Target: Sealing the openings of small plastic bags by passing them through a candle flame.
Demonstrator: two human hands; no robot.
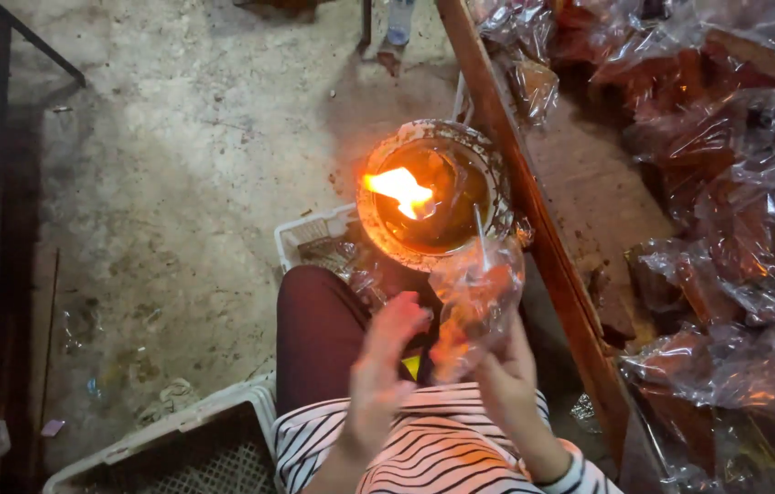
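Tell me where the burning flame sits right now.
In the head view, the flame burns inside a round bowl just above centre, beside the wooden plank edge on its right, ahead of the clear plastic bag in the right hand.

We see open concrete floor point(177, 183) left of the burning bowl point(433, 192). Right of the bowl, a wooden plank point(534, 229) and heaped plastic bags point(726, 229) block passage.

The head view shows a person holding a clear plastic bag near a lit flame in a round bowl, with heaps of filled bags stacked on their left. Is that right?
Not quite. In the head view the heaps of filled bags lie on the person's right, beyond the wooden board. The rest holds: the right hand holds the clear plastic bag near the flame in the round bowl.
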